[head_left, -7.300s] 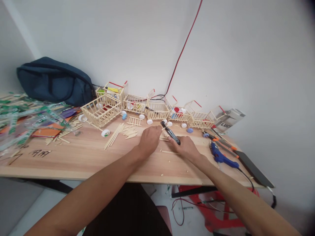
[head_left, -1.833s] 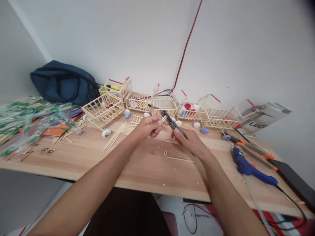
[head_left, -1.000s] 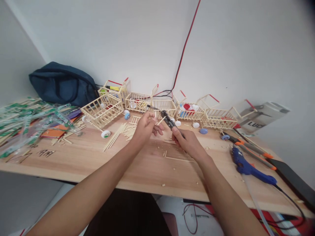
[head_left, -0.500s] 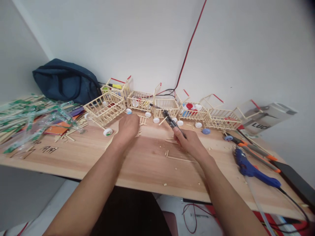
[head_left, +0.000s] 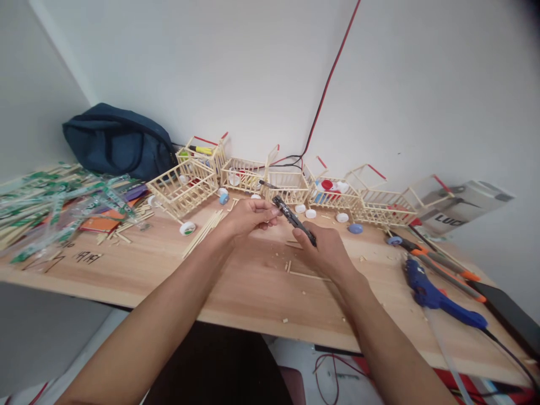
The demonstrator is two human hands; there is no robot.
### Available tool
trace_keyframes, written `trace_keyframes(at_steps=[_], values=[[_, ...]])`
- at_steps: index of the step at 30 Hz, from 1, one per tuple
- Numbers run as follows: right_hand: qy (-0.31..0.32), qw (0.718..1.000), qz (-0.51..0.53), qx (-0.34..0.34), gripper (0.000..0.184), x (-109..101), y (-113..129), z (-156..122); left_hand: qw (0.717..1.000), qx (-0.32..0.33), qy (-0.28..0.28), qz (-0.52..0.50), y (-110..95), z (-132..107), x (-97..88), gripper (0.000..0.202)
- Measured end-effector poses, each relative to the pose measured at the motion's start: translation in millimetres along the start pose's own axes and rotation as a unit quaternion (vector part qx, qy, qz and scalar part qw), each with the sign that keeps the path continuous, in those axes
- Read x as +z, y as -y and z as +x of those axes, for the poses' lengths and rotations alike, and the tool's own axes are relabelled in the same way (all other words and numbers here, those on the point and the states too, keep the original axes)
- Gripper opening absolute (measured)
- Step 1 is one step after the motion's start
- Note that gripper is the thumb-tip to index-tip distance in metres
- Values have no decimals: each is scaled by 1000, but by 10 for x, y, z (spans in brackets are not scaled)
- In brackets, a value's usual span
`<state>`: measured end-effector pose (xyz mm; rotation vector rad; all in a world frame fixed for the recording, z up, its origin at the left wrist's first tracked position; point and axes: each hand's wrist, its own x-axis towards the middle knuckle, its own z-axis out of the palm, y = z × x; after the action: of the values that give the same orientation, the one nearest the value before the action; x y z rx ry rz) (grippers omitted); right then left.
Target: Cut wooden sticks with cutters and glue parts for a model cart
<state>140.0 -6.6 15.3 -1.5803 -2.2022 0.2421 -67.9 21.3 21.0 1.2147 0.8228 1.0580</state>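
Observation:
My right hand is wrapped round a slim black hand tool that slants up and to the left; its exact kind does not show clearly. My left hand is closed in a pinch, with the fingertips right beside the tool's front end. Whatever lies between those fingertips is too small or hidden to name. Behind both hands stands a little wooden-stick shopping cart with bottle-cap wheels. Below them, a thin stick and small offcuts lie on the wooden table. A bundle of sticks lies by my left forearm.
Several more stick carts line the wall. To the left are a blue bag and plastic-wrapped chopsticks. On the right lie a blue glue gun, orange-handled pliers and a black box-like object.
My left hand has risen from the table and moved right to the front end of the black tool. The small stick seen across the tool earlier is now out of sight. My right hand keeps its grip.

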Motion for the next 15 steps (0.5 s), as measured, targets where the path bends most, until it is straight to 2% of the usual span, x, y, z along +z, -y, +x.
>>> trace_keyframes(at_steps=[3, 7, 15], values=[[34, 997, 68, -25, 55, -32, -8, -2, 1000, 15, -17, -9, -13, -6, 3, 33], [71, 986, 150, -26, 57, -73, -26, -5, 997, 56, -41, 38, -35, -16, 30, 29], [76, 988, 132, -31, 57, -106, -11, -5, 990, 84, -52, 102, -38, -29, 64, 22]])
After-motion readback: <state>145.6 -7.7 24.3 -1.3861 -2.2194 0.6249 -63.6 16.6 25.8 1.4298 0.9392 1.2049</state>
